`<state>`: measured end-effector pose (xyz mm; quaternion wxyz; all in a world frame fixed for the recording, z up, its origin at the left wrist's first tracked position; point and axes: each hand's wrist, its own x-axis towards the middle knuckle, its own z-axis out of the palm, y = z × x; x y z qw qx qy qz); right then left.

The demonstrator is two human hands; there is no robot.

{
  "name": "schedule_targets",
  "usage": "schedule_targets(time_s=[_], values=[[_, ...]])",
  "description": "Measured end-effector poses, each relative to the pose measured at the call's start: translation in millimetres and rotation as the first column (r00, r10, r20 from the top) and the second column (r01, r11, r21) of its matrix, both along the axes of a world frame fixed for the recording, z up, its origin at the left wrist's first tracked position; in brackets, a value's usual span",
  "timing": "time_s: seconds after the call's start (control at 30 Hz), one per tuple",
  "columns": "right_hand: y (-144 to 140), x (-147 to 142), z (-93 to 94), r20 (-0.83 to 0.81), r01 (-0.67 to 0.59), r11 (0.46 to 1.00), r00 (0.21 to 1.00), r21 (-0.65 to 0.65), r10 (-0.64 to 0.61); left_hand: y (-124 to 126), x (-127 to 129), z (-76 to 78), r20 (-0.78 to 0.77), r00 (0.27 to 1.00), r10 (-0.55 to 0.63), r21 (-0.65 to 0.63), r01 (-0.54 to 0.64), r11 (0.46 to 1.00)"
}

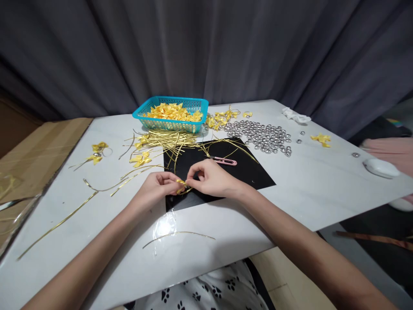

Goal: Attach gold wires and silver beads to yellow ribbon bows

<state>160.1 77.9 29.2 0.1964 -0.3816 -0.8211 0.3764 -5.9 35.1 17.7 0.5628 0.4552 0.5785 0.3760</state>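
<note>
A small yellow bow [181, 186] is pinched between the fingertips of the left hand [158, 186] and the right hand [209, 177], both closed on it above the near edge of the black mat [254, 174], where a gold wire tie [189, 190] appears to be wound around it. The bow could slip or the tie could spring loose if either pinch were eased, since the piece is small and the wire looks stiff. A loose gold strand [179, 234] lies at 6 o'clock from the hands and could be brushed off the table [322, 193] by a forearm. A pink clipper [225, 161] lies at 1 o'clock, just beyond the right hand. A heap of gold ties [167, 144] is spread at 12 o'clock, with the blue basket [171, 122] of bows behind it. Silver beads [266, 137] are piled at 2 o'clock and could be scattered if nudged
</note>
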Motion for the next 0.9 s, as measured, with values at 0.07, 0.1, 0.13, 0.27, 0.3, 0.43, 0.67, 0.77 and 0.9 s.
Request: schedule_targets(time_s=[0.07, 0.1, 0.13, 0.27, 0.3, 0.43, 0.67, 0.77, 0.9], values=[[0.0, 0.9, 1.5, 0.002, -0.006, 1.000, 1.000, -0.003, 0.006, 0.2, -0.7, -0.1, -0.026, 0.999, -0.038, 0.015, 0.039, 0.999], [0.1, 1.2, 2.0, -0.003, -0.007, 1.000, 1.000, -0.003, 0.007, 0.2, -1.1, -0.3, -0.044, 0.998, -0.055, 0.029, 0.056, 0.998], [0.2, 1.4, 2.3, -0.009, -0.008, 1.000, 1.000, -0.003, 0.008, 0.1, -1.4, -0.7, -0.064, 0.996, -0.068, 0.047, 0.071, 0.996], [0.5, 1.3, 2.5, -0.007, -0.022, 0.999, 1.000, -0.026, 0.022, -0.5, -1.3, -3.0, -0.151, 0.986, -0.077, 0.114, 0.094, 0.989], [0.5, 1.2, 2.6, -0.002, -0.022, 0.999, 1.000, -0.030, 0.022, -0.5, -0.9, -3.5, -0.158, 0.984, -0.078, 0.116, 0.097, 0.988], [0.7, 1.4, 2.9, 0.008, -0.026, 0.999, 1.000, -0.036, 0.027, -0.7, -0.1, -3.9, -0.082, 0.992, -0.093, 0.079, 0.100, 0.992], [2.5, 3.3, 2.4, 0.011, -0.037, 0.999, 0.999, -0.033, 0.037, -0.8, -4.0, -3.7, 0.078, 0.992, -0.103, 0.088, 0.096, 0.991], [4.6, 5.1, 2.5, 0.016, -0.035, 0.999, 0.999, -0.034, 0.036, -0.4, -4.0, -1.3, 0.010, 0.997, -0.074, 0.138, 0.072, 0.988], [6.9, 7.7, 2.8, -0.005, -0.056, 0.998, 0.998, -0.025, 0.056, -1.6, -3.3, 3.5, -0.172, 0.983, -0.064, 0.276, 0.110, 0.955]])
